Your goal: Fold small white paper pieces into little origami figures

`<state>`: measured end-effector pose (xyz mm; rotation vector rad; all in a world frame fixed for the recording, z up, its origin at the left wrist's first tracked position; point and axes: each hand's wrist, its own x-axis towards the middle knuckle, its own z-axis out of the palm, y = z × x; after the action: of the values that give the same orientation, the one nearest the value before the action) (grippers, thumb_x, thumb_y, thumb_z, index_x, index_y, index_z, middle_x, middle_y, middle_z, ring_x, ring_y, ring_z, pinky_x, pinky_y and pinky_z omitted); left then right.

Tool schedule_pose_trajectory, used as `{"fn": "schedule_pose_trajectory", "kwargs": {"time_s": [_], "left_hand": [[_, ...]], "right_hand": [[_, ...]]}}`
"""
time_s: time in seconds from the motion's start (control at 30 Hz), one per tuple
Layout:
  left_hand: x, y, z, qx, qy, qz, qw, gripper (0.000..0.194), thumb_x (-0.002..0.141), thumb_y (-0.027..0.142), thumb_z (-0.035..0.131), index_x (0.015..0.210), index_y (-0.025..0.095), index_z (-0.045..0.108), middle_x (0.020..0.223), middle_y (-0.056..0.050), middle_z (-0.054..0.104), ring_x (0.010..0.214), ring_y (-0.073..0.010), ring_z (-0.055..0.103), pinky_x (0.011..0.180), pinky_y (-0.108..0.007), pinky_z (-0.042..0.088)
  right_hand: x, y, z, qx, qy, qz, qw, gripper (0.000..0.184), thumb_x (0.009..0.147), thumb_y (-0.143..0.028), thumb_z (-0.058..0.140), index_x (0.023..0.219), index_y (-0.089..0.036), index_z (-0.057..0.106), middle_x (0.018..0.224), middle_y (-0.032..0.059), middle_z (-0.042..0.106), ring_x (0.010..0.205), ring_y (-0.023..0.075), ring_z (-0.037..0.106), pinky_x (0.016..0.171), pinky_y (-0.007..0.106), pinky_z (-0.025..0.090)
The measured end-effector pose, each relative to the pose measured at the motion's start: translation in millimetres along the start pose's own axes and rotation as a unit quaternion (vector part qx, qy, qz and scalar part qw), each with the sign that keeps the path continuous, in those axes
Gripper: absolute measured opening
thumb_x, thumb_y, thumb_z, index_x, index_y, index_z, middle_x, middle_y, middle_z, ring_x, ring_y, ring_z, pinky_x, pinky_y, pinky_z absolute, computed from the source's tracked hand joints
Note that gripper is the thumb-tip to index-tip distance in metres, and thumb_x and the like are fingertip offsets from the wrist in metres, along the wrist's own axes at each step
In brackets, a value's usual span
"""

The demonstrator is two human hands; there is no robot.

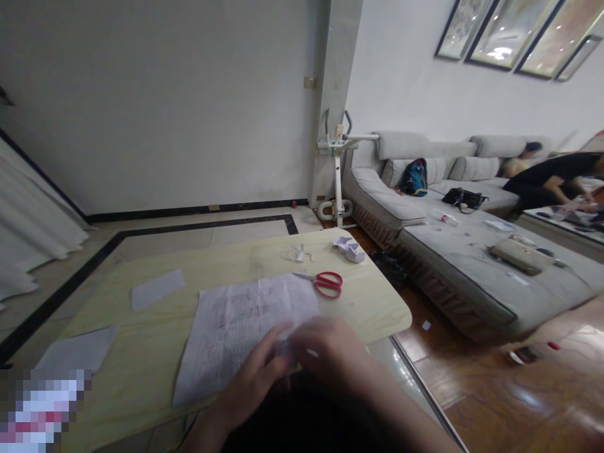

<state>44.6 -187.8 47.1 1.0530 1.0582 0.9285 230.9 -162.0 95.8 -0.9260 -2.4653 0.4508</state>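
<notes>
At the table's near edge my left hand (257, 368) and my right hand (330, 352) are close together, both with curled fingers. A small pale thing (284, 346) shows between them, too blurred to name. My right hand is smeared, and what its fingers hold is hidden. Just beyond them lies a large creased printed sheet of paper (236, 321), flat on the table. Red-handled scissors (328, 284) rest at its far right corner, the blades pointing left.
On the pale wooden table (141, 365) are crumpled paper (349, 249), white scraps (298, 253), a blank paper slip (157, 290) and another sheet (78, 352). A grey sofa (453, 270) stands to the right. Another person (554, 176) leans over a low table there.
</notes>
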Motion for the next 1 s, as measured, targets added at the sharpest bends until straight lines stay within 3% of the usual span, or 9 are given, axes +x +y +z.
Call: {"fn": "schedule_pose_trajectory", "kwargs": {"time_s": [0.13,0.27,0.37,0.47,0.6,1.0], "left_hand": [[-2.5,-0.4,7.0,0.061,0.109,0.049,0.991,0.052,0.079,0.039,0.065,0.128,0.023,0.056,0.116,-0.008,0.066,0.091,-0.0242,0.066,0.076,-0.031,0.052],[-3.7,2.5,18.9,0.112,0.166,0.077,0.977,0.053,0.071,0.034,0.075,0.122,0.022,0.062,0.112,-0.01,0.069,0.091,-0.0267,0.066,0.078,-0.032,0.051],[1.0,1.6,23.9,0.096,0.202,0.116,0.968,0.038,0.071,0.031,0.075,0.108,0.021,0.071,0.111,-0.01,0.069,0.098,-0.0291,0.064,0.083,-0.034,0.05],[4.4,-0.5,23.7,0.087,0.192,0.146,0.966,0.03,0.074,0.028,0.072,0.103,0.021,0.074,0.109,-0.01,0.07,0.104,-0.0302,0.062,0.091,-0.037,0.048],[2.7,-1.2,20.7,0.143,0.153,0.185,0.96,0.031,0.081,0.025,0.064,0.112,0.022,0.071,0.118,-0.009,0.068,0.112,-0.0295,0.058,0.103,-0.039,0.041],[3.1,-3.7,15.1,0.29,0.114,0.228,0.922,0.034,0.091,0.022,0.048,0.12,0.02,0.066,0.121,-0.009,0.067,0.114,-0.0258,0.06,0.102,-0.039,0.045]], "right_hand": [[2.1,1.5,-2.2,0.01,0.04,0.046,0.998,0.014,0.085,-0.011,0.058,0.079,-0.018,0.068,0.072,0.0045,0.068,0.069,0.0162,0.06,0.065,0.025,0.043],[3.6,2.0,-0.9,0.028,0.075,0.079,0.994,0.014,0.086,-0.014,0.058,0.08,-0.019,0.07,0.076,0.0057,0.069,0.071,0.0166,0.062,0.069,0.025,0.046],[3.7,2.4,2.8,0.027,0.078,0.09,0.993,0.015,0.087,-0.015,0.058,0.079,-0.019,0.07,0.075,0.0055,0.07,0.071,0.0166,0.062,0.069,0.025,0.046],[3.7,2.8,6.0,0.023,0.077,0.095,0.992,0.015,0.085,-0.014,0.059,0.077,-0.02,0.07,0.075,0.005,0.069,0.071,0.0164,0.062,0.069,0.025,0.046],[3.8,2.5,7.5,0.009,0.071,0.107,0.992,0.012,0.082,-0.013,0.061,0.075,-0.019,0.069,0.074,0.0044,0.069,0.07,0.0165,0.061,0.068,0.025,0.045],[6.9,4.4,0.7,-0.056,-0.027,0.107,0.992,0.012,0.081,-0.01,0.058,0.074,-0.017,0.064,0.069,0.0035,0.068,0.063,0.0148,0.059,0.059,0.023,0.038]]}}
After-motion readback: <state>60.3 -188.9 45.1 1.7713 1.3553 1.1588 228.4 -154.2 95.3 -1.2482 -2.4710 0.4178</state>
